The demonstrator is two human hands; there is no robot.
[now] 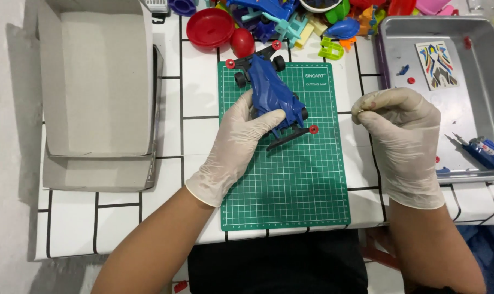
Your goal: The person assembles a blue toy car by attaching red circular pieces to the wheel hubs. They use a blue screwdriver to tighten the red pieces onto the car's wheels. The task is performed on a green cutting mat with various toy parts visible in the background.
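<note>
While the left hand [241,136] grips a blue toy car [272,92], the right hand [402,130] pinches shut beside a multicoloured sticker sheet [436,65].

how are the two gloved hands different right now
The left hand lies spread over the blue toy car on the green cutting mat, gripping its body; the right hand is off the mat, touching no car. The left hand's fingers are extended; the right hand's are curled, pinching something too small to identify. Both wear pale gloves.

One head-worn camera looks steeply down, close over the green cutting mat [290,185].
</note>
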